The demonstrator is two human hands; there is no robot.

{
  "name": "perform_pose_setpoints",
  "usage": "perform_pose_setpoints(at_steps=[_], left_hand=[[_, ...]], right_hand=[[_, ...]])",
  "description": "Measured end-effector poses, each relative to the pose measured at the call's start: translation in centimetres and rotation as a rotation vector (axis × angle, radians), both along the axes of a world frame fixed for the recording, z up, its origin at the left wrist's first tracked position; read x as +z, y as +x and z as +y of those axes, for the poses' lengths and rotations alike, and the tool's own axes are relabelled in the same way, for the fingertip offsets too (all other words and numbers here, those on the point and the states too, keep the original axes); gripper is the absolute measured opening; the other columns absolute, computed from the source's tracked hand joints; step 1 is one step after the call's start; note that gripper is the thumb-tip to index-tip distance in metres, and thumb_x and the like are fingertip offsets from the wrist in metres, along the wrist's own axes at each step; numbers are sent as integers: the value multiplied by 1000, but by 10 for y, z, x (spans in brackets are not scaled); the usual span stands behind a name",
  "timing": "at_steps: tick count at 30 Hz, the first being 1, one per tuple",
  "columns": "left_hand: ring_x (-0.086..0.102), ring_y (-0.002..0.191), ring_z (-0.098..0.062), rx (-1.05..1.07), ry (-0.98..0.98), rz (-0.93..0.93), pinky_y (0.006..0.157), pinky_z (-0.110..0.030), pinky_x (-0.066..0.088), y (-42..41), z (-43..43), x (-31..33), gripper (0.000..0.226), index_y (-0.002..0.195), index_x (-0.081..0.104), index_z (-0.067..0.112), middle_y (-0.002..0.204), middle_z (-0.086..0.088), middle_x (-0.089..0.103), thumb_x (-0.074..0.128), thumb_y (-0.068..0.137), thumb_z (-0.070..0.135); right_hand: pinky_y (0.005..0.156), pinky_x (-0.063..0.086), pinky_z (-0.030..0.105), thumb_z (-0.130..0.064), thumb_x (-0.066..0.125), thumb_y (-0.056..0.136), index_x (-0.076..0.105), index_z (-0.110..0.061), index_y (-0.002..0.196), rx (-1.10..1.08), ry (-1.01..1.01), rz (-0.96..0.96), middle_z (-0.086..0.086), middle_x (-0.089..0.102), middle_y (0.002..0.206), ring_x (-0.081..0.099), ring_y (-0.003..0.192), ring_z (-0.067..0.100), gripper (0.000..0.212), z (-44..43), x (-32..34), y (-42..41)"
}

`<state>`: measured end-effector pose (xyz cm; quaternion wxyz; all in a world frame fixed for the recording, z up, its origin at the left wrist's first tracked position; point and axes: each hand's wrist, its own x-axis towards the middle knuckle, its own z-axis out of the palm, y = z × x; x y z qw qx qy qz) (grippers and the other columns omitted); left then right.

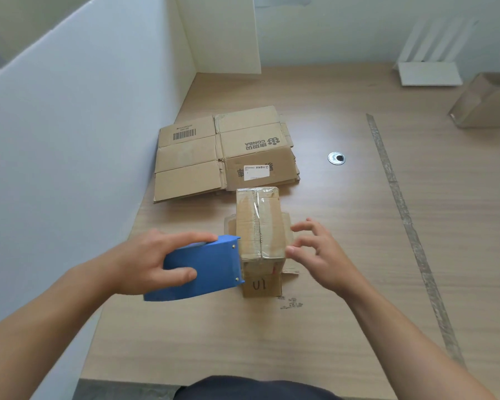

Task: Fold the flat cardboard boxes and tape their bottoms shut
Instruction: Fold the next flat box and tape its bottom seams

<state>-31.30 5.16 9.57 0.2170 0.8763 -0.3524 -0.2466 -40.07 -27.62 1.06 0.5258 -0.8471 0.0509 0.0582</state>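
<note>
A small folded cardboard box (259, 223) stands upside down in the middle of the table, its closed bottom flaps on top with clear tape along the seam. My left hand (145, 262) grips a blue tape dispenser (205, 269), whose front edge sits against the box's near left corner. My right hand (315, 251) is at the box's right side, fingers spread and lightly curled, fingertips at its top right edge. Behind the box lies a stack of flat cardboard boxes (223, 153) with a barcode and a white label.
A white partition (70, 140) runs along the left of the wooden table (344, 255). A strip of tape (407, 220) crosses the table on the right. A round metal grommet (336, 158) lies mid-table. One open cardboard box (488, 102) and a white stand (429, 72) sit far right.
</note>
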Motion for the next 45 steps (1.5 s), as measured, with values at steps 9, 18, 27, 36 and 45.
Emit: perform_pose_setpoints(at_steps=[9, 18, 27, 36, 45], left_hand=[[60, 102, 1, 51, 198, 150, 92, -29, 50, 32, -25, 11, 47, 110, 48, 77, 117, 23, 65, 58, 67, 61], [63, 98, 3, 88, 293, 265, 93, -31, 51, 47, -44, 10, 42, 108, 58, 64, 109, 24, 68, 62, 68, 52], [62, 97, 3, 80, 374, 290, 85, -22, 49, 56, -56, 5, 53, 119, 60, 56, 109, 24, 67, 61, 66, 53], [61, 101, -2, 89, 438, 309, 94, -33, 49, 56, -60, -14, 53, 119, 57, 60, 113, 21, 65, 58, 67, 54], [59, 103, -3, 93, 438, 299, 94, -33, 48, 58, -58, -20, 51, 117, 53, 62, 116, 20, 63, 58, 67, 56]], right_hand=[[83, 39, 20, -30, 66, 95, 69, -13, 70, -226, 188, 191, -4, 53, 117, 53, 112, 4, 30, 5, -15, -4], [75, 41, 25, -35, 65, 94, 68, -8, 69, -293, 92, 240, 2, 56, 114, 55, 105, 11, 36, 8, -22, 5], [66, 38, 26, -31, 65, 95, 66, -12, 65, -303, 74, 305, 3, 58, 92, 54, 84, 16, 36, 10, -28, 6], [95, 33, 33, -39, 59, 99, 74, -9, 90, -290, 268, 518, 1, 61, 111, 46, 113, 14, 34, 14, -43, 5], [76, 41, 28, -44, 66, 93, 56, -14, 75, -379, 342, 454, -3, 57, 79, 54, 85, 19, 36, 25, -52, 1]])
